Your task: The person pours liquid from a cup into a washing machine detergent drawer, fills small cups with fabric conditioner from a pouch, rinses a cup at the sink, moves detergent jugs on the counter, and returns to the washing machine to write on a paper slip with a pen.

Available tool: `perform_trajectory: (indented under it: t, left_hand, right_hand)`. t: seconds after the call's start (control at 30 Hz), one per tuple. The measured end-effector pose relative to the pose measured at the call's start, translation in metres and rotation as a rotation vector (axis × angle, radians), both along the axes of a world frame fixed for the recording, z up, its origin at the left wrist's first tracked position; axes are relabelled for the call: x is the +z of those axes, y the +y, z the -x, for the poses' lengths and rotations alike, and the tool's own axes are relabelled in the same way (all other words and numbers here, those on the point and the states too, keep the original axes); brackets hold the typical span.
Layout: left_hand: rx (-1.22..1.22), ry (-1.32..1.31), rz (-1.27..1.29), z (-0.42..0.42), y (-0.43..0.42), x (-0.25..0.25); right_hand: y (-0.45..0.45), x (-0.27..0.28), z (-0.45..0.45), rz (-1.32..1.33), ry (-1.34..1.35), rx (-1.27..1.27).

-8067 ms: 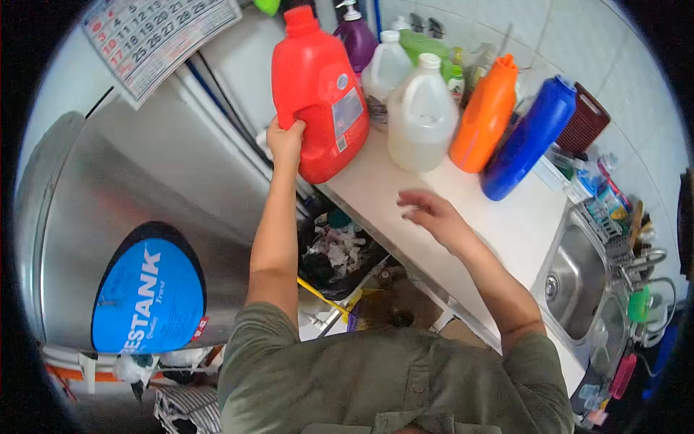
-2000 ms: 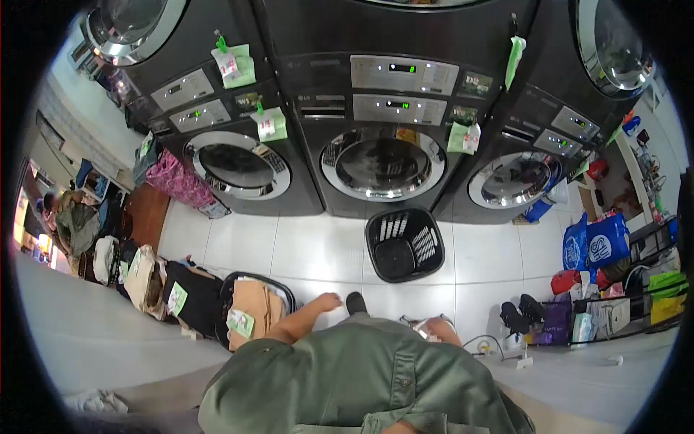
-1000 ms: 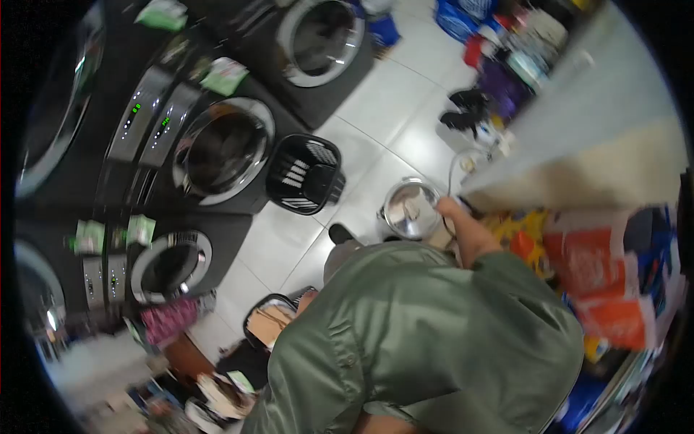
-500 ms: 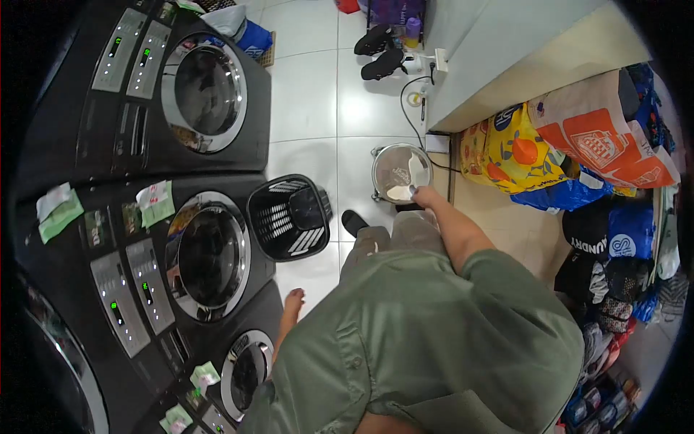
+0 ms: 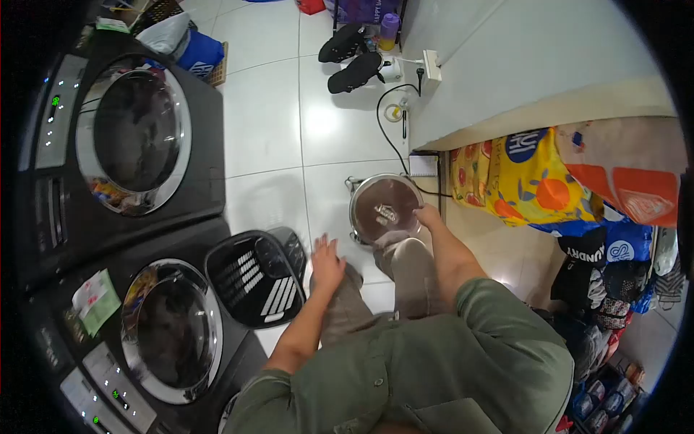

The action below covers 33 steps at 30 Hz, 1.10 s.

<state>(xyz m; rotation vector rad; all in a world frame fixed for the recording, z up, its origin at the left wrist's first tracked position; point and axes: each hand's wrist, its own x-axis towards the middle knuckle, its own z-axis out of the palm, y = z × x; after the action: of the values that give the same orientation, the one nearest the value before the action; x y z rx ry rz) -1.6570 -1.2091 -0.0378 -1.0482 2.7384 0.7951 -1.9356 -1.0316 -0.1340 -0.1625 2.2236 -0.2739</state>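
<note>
A round stool (image 5: 376, 199) with a brown seat and a metal rim stands on the floor in front of my legs. My right hand (image 5: 426, 215) is closed on the near right edge of its seat. Between the stool and the black plastic laundry basket (image 5: 238, 293), my left hand (image 5: 329, 260) hangs over my knee area with its fingers spread, holding nothing. That basket has slotted sides and sits against the washing machines. Part of the stool's base is hidden under the seat.
Dark front-loading machines (image 5: 170, 329) line the left side, with a paper note (image 5: 97, 300) on one. Filled bags (image 5: 520, 181) stand along the right. Ahead are black shoes (image 5: 354, 72), a power cord (image 5: 383, 123) and a wall outlet box (image 5: 431, 69).
My left hand has come up from beside my body to in front of my knees, fingers spread. My right hand stays at the stool's rim. The view has shifted and my knees are more bent.
</note>
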Motion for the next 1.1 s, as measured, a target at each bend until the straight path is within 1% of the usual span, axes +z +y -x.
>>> perform_trajectory:
  t: [0.03, 0.07, 0.1, 0.13, 0.2, 0.23, 0.27, 0.3, 0.33, 0.37, 0.4, 0.43, 0.5, 0.53, 0.6, 0.7, 0.77, 0.9, 0.97, 1.0, 1.03, 1.1]
  left_hand:
    - [-0.101, -0.055, -0.026, 0.027, -0.001, -0.024]
    - [-0.199, -0.108, -0.053, 0.052, -0.002, -0.051]
    - [-0.199, -0.102, -0.057, 0.069, -0.001, -0.08]
    - [-0.267, -0.109, -0.028, 0.086, 0.0, -0.111]
    - [-0.349, -0.114, 0.008, 0.117, 0.001, -0.169]
    - [-0.346, -0.111, 0.01, 0.128, 0.003, -0.19]
    - [-0.356, -0.044, 0.03, 0.137, 0.005, -0.204]
    - [-0.364, 0.024, 0.053, 0.145, 0.004, -0.217]
    - [-0.401, -0.005, 0.111, 0.144, 0.005, -0.226]
    - [-0.398, -0.001, 0.118, 0.146, 0.007, -0.231]
    - [-0.373, -0.006, 0.121, 0.147, 0.01, -0.234]
    - [-0.35, -0.014, 0.127, 0.149, 0.011, -0.238]
    - [-0.361, -0.038, 0.133, 0.151, 0.011, -0.241]
    - [-0.372, -0.056, 0.136, 0.151, 0.011, -0.239]
    - [-0.387, -0.039, 0.175, 0.151, 0.011, -0.242]
    - [-0.391, -0.063, 0.163, 0.153, 0.011, -0.24]
    - [-0.395, -0.06, 0.171, 0.154, 0.012, -0.241]
    - [-0.397, -0.062, 0.188, 0.153, 0.012, -0.242]
    - [-0.393, -0.067, 0.184, 0.153, 0.011, -0.242]
    - [-0.396, -0.054, 0.177, 0.153, 0.011, -0.242]
    - [-0.398, -0.041, 0.17, 0.152, 0.01, -0.241]
    - [-0.391, -0.053, 0.168, 0.151, 0.009, -0.241]
  right_hand:
    - [-0.01, -0.011, 0.018, 0.001, 0.009, -0.003]
    - [-0.017, -0.027, 0.035, -0.022, 0.087, -0.039]
    - [-0.022, -0.047, 0.049, -0.046, 0.16, -0.074]
    - [-0.023, -0.074, 0.064, -0.047, 0.238, -0.066]
    - [-0.025, -0.125, 0.1, -0.029, 0.302, -0.049]
    - [-0.024, -0.152, 0.115, -0.015, 0.357, -0.034]
    - [-0.024, -0.174, 0.126, 0.01, 0.459, -0.03]
    - [-0.025, -0.195, 0.14, 0.016, 0.461, -0.028]
    - [-0.024, -0.215, 0.155, -0.02, 0.446, 0.017]
    - [-0.026, -0.231, 0.168, -0.056, 0.433, 0.061]
    - [-0.034, -0.228, 0.171, -0.131, 0.433, 0.11]
    - [-0.032, -0.245, 0.178, -0.126, 0.435, 0.108]
    - [-0.023, -0.275, 0.185, -0.093, 0.62, 0.266]
    - [-0.017, -0.286, 0.185, -0.107, 0.781, 0.374]
    - [-0.011, -0.299, 0.186, -0.084, 0.769, 0.362]
    - [-0.008, -0.295, 0.183, -0.132, 0.812, 0.351]
    - [-0.01, -0.285, 0.188, -0.234, 0.761, 0.523]
    - [-0.016, -0.293, 0.196, -0.235, 0.736, 0.559]
    - [-0.02, -0.294, 0.198, -0.162, 0.835, 0.622]
    - [-0.021, -0.293, 0.199, -0.209, 0.772, 0.659]
    - [-0.021, -0.3, 0.2, -0.204, 0.773, 0.665]
    - [-0.019, -0.315, 0.203, -0.155, 0.846, 0.536]
